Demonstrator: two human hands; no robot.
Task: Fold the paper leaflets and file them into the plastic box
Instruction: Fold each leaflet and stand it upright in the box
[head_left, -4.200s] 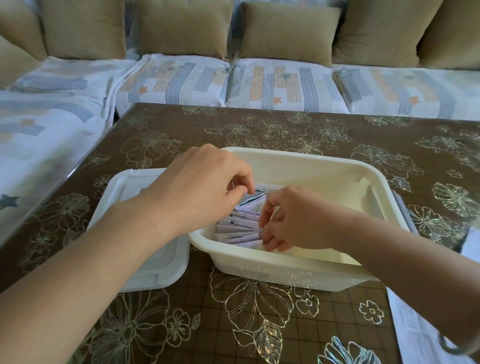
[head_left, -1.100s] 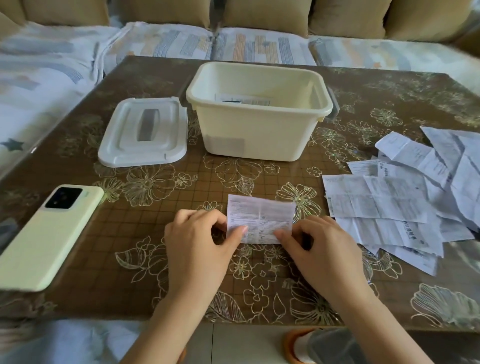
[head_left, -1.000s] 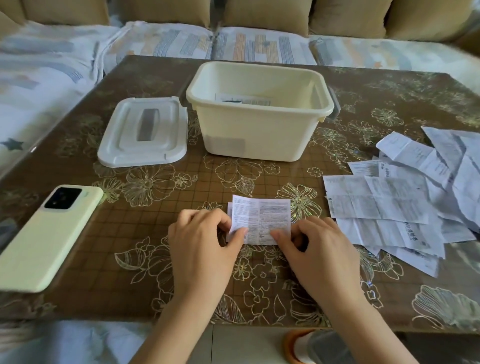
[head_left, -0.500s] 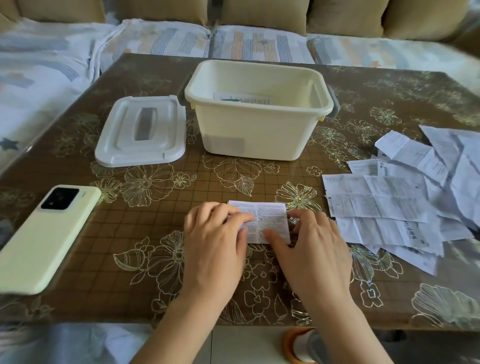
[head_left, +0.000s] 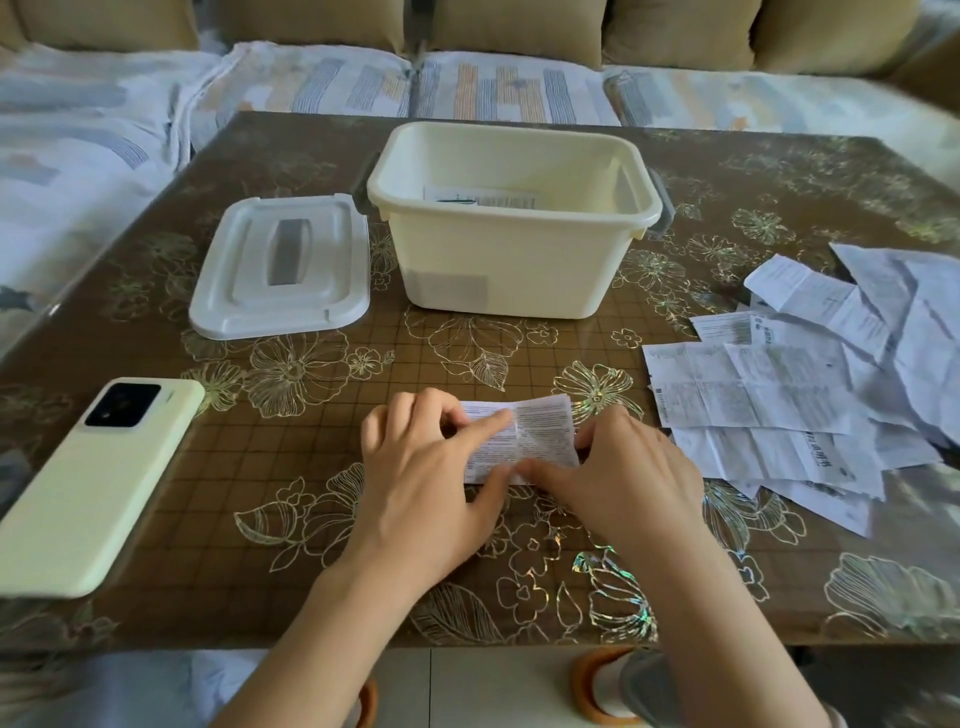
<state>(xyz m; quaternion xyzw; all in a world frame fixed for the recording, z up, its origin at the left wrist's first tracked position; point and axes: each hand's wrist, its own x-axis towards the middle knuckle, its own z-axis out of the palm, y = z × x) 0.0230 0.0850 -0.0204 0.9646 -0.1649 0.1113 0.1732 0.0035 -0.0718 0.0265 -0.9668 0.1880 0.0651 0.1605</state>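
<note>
A striped sofa cover (head_left: 519, 88) runs behind the brown glass-topped table (head_left: 270, 467) patterned with gold flowers, and I work at its near edge so the hard top gives me something to crease against. The white printed paper leaflet (head_left: 543, 434) lies on it just in front of me, partly folded, well short of the box. My left hand (head_left: 421, 478) lays its forefinger straight across the sheet to pin it, thumb nipping the near edge, the other fingers curled; my right hand (head_left: 623, 478) is curled at the right end, fingertips pinching the paper, ready, I think, to bring it over. The cream rectangular plastic box (head_left: 519, 260) stands open behind, a few folded leaflets (head_left: 483, 197) showing inside, its white plastic lid (head_left: 280, 270) laid aside to the left so filing needs no extra step. The loose heap of unfolded leaflets (head_left: 789, 395) lies to my right, handy for that hand. A pale green phone (head_left: 93, 483) lies off to the left, out of the way
</note>
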